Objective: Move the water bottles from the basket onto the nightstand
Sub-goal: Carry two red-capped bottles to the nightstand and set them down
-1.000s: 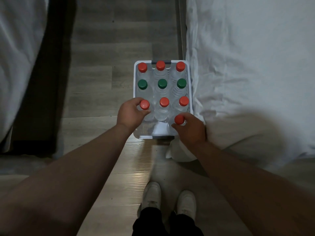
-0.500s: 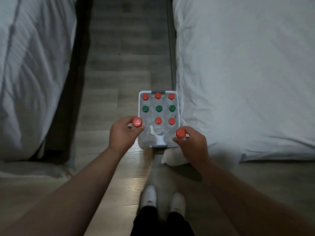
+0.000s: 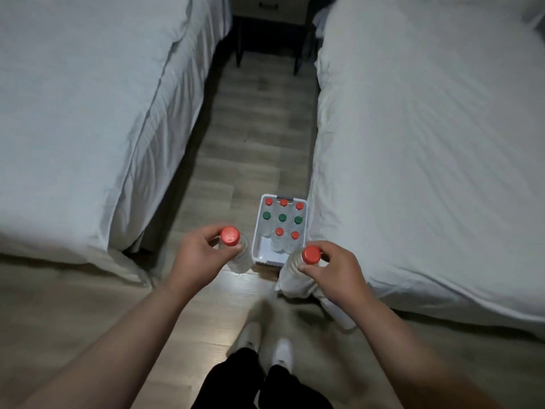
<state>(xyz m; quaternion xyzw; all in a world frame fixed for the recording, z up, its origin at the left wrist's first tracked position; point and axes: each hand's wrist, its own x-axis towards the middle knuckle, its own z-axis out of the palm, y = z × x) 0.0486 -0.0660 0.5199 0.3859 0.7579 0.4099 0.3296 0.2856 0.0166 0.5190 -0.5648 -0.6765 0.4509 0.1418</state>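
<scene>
Both bottles have risen clear of the basket (image 3: 257, 231) since a second ago, and the view has pulled back and up, so the basket looks smaller and the nightstand (image 3: 269, 8) now shows at the far end of the aisle. The left hand (image 3: 200, 255) has its fingers (image 3: 206, 233) curled round the neck of the left bottle (image 3: 240, 256), just under the red cap; the right hand (image 3: 331, 268) pinches the right bottle (image 3: 290, 270) the same way. Holding them at the neck lets each bottle hang upright and leaves the body free, which suits a lift out of a tightly packed basket.

Each bottle is clear, ribbed, thin plastic with a smooth round screw cap, and will likely give a little under pressure. White, rectangular and thin-walled, the basket sits on the wood-grain floor (image 3: 259, 128), close against the right bed (image 3: 427, 143). Eight bottles remain in it, five red-capped and three green-capped, with the near row now bare. Rumpled pale sheets cover both beds; the left bed (image 3: 88, 113) lies across the aisle. Only the nightstand's drawer front and dark legs show, well apart from the hands, so the carry is probably just starting.
</scene>
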